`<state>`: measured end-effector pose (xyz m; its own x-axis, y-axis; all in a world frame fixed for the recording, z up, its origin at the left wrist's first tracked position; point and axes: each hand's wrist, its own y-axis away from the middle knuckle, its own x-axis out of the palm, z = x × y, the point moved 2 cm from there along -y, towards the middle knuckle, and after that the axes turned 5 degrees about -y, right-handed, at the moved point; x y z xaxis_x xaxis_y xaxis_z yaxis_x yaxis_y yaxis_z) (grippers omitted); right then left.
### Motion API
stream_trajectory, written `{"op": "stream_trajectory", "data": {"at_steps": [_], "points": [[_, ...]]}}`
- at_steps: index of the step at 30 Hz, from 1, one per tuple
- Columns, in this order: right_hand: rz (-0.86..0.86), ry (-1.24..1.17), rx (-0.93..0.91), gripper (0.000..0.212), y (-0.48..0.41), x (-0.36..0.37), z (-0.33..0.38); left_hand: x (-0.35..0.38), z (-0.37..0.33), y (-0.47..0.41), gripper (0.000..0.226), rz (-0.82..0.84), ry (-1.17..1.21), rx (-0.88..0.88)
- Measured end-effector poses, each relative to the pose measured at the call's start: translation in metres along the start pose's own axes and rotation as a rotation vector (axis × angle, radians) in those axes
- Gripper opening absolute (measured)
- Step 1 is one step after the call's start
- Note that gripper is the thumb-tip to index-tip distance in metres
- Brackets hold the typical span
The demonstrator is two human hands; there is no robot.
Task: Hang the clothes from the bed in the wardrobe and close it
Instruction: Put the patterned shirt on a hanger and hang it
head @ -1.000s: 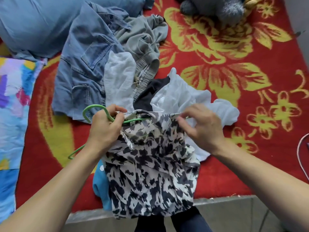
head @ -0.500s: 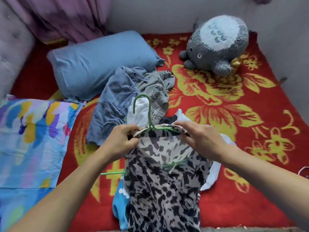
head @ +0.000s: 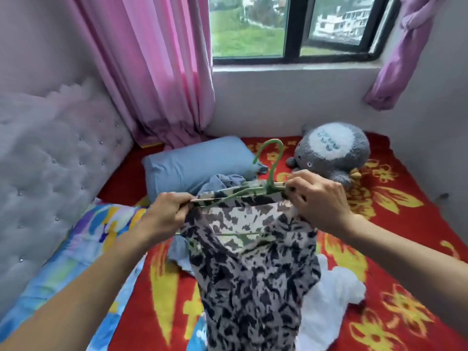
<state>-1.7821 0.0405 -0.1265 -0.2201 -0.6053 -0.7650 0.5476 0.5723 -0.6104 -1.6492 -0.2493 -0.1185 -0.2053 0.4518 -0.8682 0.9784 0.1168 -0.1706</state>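
Higher: mottled garment point(head: 253, 287) on green hanger point(head: 275, 168) between left hand point(head: 164, 214) and right hand point(head: 321, 201)

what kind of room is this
Most likely a bedroom: a blue pillow lies on a red floral bedspread, with a tufted headboard along the left side.

The scene is shown in a single view, taken by a wide-angle camera worn on the head. The bed point(head: 405, 224) is looked at from above its near edge, forward and somewhat downward, toward the window point(head: 291, 26) in the far wall. The left hand point(head: 164, 216), right hand point(head: 319, 201) and garment point(head: 253, 274) are seen close, at mid-frame. The headboard point(head: 50, 160) is caught at the left edge.
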Motion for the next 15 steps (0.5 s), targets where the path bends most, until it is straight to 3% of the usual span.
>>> {"op": "stream_trajectory", "data": {"at_steps": [4, 8, 15], "points": [[0.041, -0.154, -0.043, 0.022, -0.016, -0.042, 0.008, -0.026, -0.033, 0.037, 0.021, -0.138, -0.027, -0.077], [0.078, -0.394, -0.151, 0.019, -0.012, -0.077, 0.042, -0.034, -0.094, 0.074, 0.043, -0.189, 0.296, -0.175], [0.156, -0.707, -0.245, 0.019, -0.011, -0.137, 0.115, -0.093, -0.15, 0.19, 0.065, -0.435, -0.189, -0.3]]}}
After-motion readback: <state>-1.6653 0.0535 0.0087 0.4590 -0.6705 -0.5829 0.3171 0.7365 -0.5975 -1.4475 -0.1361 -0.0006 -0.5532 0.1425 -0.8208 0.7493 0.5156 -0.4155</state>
